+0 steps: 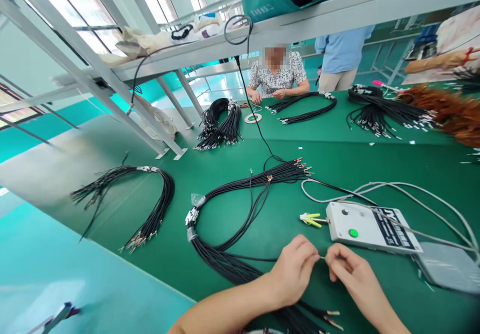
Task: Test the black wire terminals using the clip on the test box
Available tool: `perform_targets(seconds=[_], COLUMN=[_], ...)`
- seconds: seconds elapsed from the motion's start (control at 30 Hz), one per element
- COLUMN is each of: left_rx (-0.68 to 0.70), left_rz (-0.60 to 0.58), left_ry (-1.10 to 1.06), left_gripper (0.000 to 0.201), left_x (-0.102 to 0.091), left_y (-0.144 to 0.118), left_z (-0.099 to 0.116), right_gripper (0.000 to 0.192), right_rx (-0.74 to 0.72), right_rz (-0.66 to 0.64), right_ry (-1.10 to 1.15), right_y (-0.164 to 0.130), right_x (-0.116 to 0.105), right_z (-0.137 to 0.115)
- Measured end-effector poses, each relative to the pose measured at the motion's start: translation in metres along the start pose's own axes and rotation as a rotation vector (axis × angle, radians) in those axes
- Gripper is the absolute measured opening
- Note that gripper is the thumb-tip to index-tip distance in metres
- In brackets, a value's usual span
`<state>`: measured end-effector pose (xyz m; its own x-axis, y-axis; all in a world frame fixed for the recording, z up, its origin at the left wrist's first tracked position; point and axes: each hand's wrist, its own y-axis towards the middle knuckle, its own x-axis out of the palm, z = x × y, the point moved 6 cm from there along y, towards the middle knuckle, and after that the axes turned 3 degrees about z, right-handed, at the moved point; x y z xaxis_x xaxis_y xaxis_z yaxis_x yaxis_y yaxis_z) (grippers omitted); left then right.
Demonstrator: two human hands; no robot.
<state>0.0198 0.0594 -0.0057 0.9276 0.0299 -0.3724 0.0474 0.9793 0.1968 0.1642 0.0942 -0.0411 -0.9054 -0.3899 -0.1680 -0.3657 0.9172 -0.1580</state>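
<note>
1. A looped bundle of black wires (150,209) lies at the far left of the green table (337,159), well apart from both hands.
2. A second, larger wire bundle (225,254) curls up the middle of the table (its lower end runs under the left forearm).
3. The left hand (292,271) rests low on the table, fingertips pressed together in a pinch on a thin wire end (322,257).
4. The right hand (350,271) meets it just beside, thumb and forefinger pinching the same wire end; the two hands nearly touch.
5. A white tester box (369,229) with a green button sits just beyond the hands, a yellow-green clip (310,219) at its left end.
6. Grey cables (412,191) loop away to the right.
</note>
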Motion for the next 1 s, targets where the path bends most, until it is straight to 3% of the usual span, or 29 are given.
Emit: perform_targets(seconds=[0.1, 0.23, 0.37, 0.5, 0.6, 0.7, 0.83, 1.0], left_rx=[-0.182, -0.39, -0.418, -0.379, -0.334, -0.387, -0.422, -0.433], left_rz=[0.027, -0.011, -0.08, -0.109, -0.024, 0.012, 0.022, 0.042], left_ry=[-0.184, -0.469, -0.539, -0.449, -0.347, -0.378, -0.422, -0.405], left_gripper=[0.021, 0.031, 0.036, 0.032, 0.026, 0.026, 0.026, 0.022], left_x=[-0.003, -0.004, -0.005, -0.012, -0.027, -0.034, -0.033, -0.028], left_y=[0.005, 0.012, 0.018, 0.026, 0.038, 0.047, 0.054, 0.06], left_z=[-0.019, -0.035, -0.035, -0.037, -0.046, -0.061, -0.072, -0.085], right_gripper=[0.031, 0.024, 0.02, 0.029, 0.023, 0.015, 0.005, 0.013], right_rx=[-0.071, -0.294, -0.591, -0.746, -0.755, -0.681, -0.608, -0.628], right_rz=[0.007, 0.147, 0.119, 0.028, 0.074, 0.066, -0.02, 0.01], right_ry=[-0.131, -0.429, -0.912, -1.141, -1.225, -1.365, -1.467, -1.457], right_y=[0.001, 0.003, 0.004, 0.01, 0.025, 0.047, 0.068, 0.071], right_x=[-0.004, -0.012, 0.006, 0.017, 0.01, 0.009, 0.016, 0.017], right_z=[-0.01, -0.041, -0.065, -0.071, -0.075, -0.072, -0.06, -0.057])
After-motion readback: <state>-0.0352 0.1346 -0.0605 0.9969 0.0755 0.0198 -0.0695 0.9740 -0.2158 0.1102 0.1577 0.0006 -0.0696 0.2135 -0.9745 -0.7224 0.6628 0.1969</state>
